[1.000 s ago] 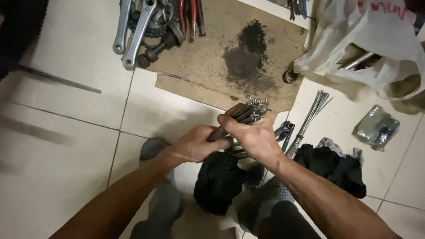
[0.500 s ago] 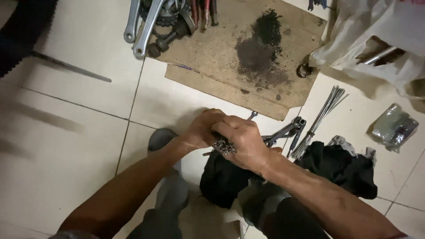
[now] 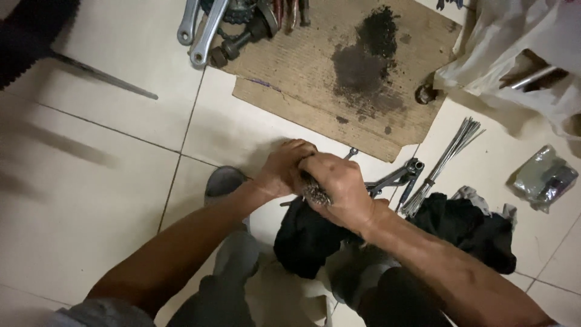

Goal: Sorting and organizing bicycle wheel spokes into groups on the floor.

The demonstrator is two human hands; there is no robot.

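Observation:
Both hands meet over the tiled floor and grip one bundle of thin metal spokes (image 3: pixel 315 192). My left hand (image 3: pixel 283 169) wraps the bundle's far part; my right hand (image 3: pixel 339 188) is closed round its near end, where the clustered spoke tips show between the fingers. Most of the bundle is hidden inside the hands. A black rag (image 3: pixel 305 239) lies right under the hands.
A stained cardboard sheet (image 3: pixel 357 79) lies ahead with metal crank arms (image 3: pixel 206 33) at its far left. To the right lie a loose bunch of spokes (image 3: pixel 445 160), a metal tool (image 3: pixel 396 177), more black cloth (image 3: pixel 469 227), a small clear packet (image 3: pixel 543 177) and a white plastic bag (image 3: pixel 514 42).
The spoke bundle stood out above the hands a second ago. Both hands have since lowered it and closed round it, so that only the tips show now.

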